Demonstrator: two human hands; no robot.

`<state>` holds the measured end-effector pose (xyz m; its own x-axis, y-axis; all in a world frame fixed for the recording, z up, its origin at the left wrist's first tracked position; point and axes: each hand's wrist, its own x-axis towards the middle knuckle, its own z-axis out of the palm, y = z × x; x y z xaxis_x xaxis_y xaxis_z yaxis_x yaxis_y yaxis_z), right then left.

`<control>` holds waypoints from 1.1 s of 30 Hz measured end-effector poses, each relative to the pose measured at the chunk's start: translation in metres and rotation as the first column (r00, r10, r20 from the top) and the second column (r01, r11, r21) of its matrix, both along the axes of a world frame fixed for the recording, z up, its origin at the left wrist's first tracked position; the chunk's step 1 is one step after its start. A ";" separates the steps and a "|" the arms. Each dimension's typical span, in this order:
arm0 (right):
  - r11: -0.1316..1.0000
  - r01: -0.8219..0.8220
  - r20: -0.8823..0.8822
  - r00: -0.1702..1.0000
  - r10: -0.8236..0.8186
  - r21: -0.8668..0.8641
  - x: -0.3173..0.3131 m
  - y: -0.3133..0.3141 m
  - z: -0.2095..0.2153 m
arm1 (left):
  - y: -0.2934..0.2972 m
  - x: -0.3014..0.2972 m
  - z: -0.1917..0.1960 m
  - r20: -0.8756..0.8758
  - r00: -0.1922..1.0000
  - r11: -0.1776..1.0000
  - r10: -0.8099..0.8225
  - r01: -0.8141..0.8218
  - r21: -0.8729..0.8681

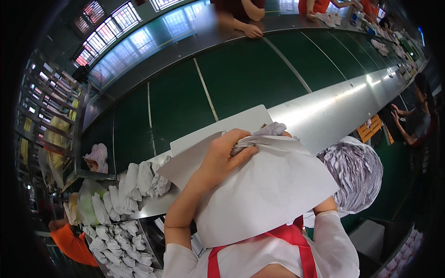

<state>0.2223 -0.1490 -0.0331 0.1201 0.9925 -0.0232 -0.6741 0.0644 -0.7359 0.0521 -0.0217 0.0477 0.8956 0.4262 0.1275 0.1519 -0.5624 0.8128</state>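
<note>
A large white sheet of paper [273, 185] spreads in front of my chest. My left hand [226, 150] is closed on its gathered upper edge, thumb on top and fingers curled over the folds. Beside the thumb, a crumpled wad of paper [270, 130] sticks up; whatever lies inside it is hidden. My right hand [287, 134] is almost wholly behind the sheet, with only a bit of finger showing next to the wad, so its grip cannot be made out. Beyond the hands a flat white board or box [222, 126] rests on the metal ledge.
A green conveyor belt [241, 78] runs past a metal ledge [320, 109]. Paper-wrapped bundles [132, 180] line the left, with more in a bin [123, 245] below. A sack of crumpled paper [354, 173] stands right. Across the belt rests another person's hand [253, 31].
</note>
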 end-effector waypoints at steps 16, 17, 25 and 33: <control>0.616 0.689 0.609 0.313 -0.729 0.383 0.030 -0.003 0.088 | 0.041 -0.014 0.003 0.456 0.840 0.713 0.294 -0.511 0.480; 0.512 0.700 0.605 0.143 -0.784 0.498 0.012 -0.013 0.102 | 0.043 -0.008 0.007 0.496 0.833 0.614 0.246 -0.530 0.585; 0.809 0.220 0.838 -0.159 -0.521 0.545 -0.063 0.016 0.070 | -0.008 -0.014 0.008 0.547 0.805 0.972 0.232 -0.178 -0.151; 0.991 0.132 0.723 0.685 -0.093 0.002 -0.056 0.025 0.045 | -0.004 -0.001 -0.018 0.519 0.736 0.753 0.435 0.018 -0.658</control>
<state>0.1661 -0.1237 0.0118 0.2301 0.9704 0.0729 0.0746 0.0571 -0.9956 0.0513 -0.0262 0.0293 0.5807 0.7735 0.2539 -0.4485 0.0437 0.8927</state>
